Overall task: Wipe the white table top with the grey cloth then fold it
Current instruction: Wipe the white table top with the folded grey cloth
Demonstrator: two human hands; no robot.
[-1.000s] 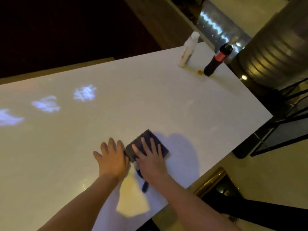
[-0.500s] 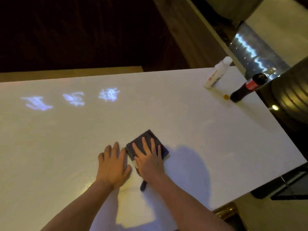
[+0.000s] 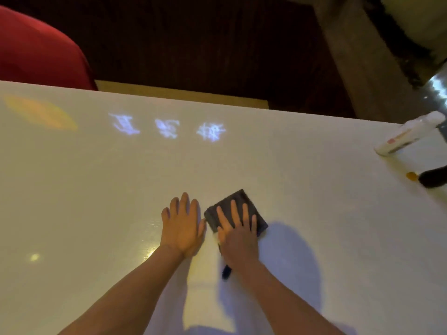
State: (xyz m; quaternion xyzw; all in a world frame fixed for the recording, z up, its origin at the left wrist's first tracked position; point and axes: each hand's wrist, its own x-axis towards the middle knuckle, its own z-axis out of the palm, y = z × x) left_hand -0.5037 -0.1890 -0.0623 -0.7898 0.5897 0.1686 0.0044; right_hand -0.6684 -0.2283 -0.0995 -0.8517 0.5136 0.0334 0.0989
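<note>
The grey cloth (image 3: 238, 200) lies folded into a small square on the white table top (image 3: 96, 189), a little right of centre. My right hand (image 3: 238, 234) presses flat on it, fingers spread, covering its near half. A dark strip sticks out from under my right wrist. My left hand (image 3: 182, 226) rests flat on the bare table just left of the cloth, its thumb close to the cloth's left corner.
A white bottle (image 3: 408, 137) lies or leans at the table's far right, with a dark bottle (image 3: 433, 178) and a small orange cap (image 3: 412, 176) beside it. A red chair (image 3: 36, 52) stands behind the far left edge. Blue light patches (image 3: 167, 128) fall on the table.
My view has swung left, so the bottles slid to the right edge and the red chair came in. Both hands stay flat, the right one on the folded cloth.
</note>
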